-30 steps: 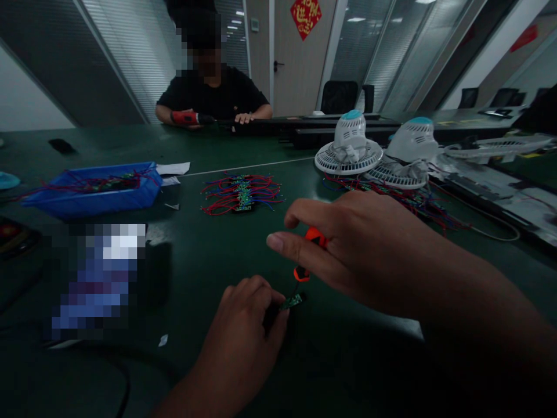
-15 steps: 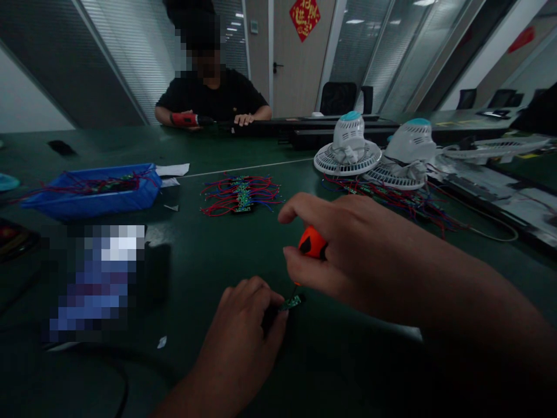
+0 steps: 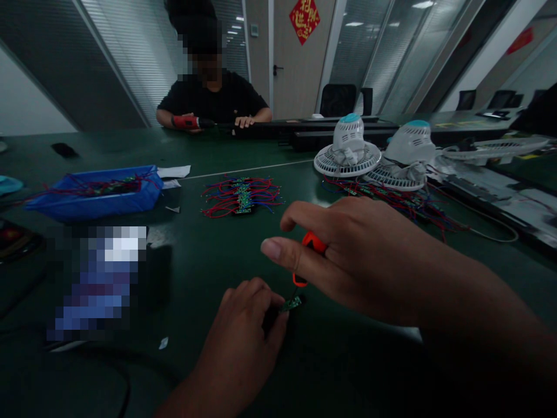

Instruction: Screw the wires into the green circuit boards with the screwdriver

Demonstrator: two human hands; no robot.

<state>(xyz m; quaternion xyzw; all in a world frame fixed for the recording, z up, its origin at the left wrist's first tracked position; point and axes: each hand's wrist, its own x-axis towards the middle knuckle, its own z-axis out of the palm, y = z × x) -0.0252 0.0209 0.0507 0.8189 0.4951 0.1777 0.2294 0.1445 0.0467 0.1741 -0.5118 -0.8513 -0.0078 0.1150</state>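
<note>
Between the fingertips and thumb of my left hand (image 3: pixel 246 331) is one end of a small green circuit board (image 3: pixel 292 303), low over the dark green table. My right hand (image 3: pixel 348 255) is wrapped round an orange and black screwdriver (image 3: pixel 314 242), its thumb stretched across the handle. The thin shaft points down at the board, and its tip seems to meet the board's upper side. Beyond my hands lies a row of several green boards (image 3: pixel 243 196) with red and blue wires spread to both sides.
A blue bin (image 3: pixel 100 200) of wired boards stands left, behind a blurred-out screen (image 3: pixel 98 278). White fans (image 3: pixel 348 151) and more wired boards (image 3: pixel 391 197) lie right. Across the table (image 3: pixel 204 249), a person (image 3: pixel 213 98) holds a red power tool (image 3: pixel 187 122).
My right thumb has slid left across the screwdriver handle and now lies straighter, with more of the handle's lower end showing. My left hand and the board have stayed in place.
</note>
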